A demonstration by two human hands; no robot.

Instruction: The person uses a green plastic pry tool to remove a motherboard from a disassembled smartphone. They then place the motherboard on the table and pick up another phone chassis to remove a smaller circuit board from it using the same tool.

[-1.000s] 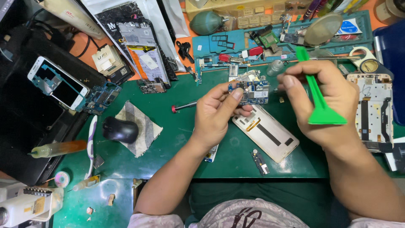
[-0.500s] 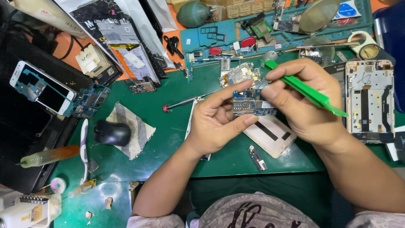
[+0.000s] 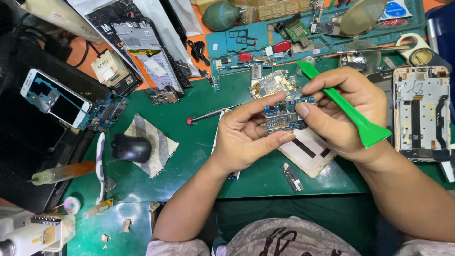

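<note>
Circuit board [image 3: 283,117] between crowding hands

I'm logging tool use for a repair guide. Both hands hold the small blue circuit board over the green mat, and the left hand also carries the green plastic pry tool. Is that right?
Not quite. The green plastic pry tool lies in the right hand, not the left hand. The rest stands: in the head view both hands pinch the small blue circuit board above the green mat.

Your green tabletop [image 3: 199,142] carries a black mouse [image 3: 131,148] on a checked cloth [image 3: 156,144], a red-tipped screwdriver [image 3: 208,114], a white phone back [image 3: 310,151], a phone frame [image 3: 421,114] at right and a syringe [image 3: 61,173] at left.
</note>
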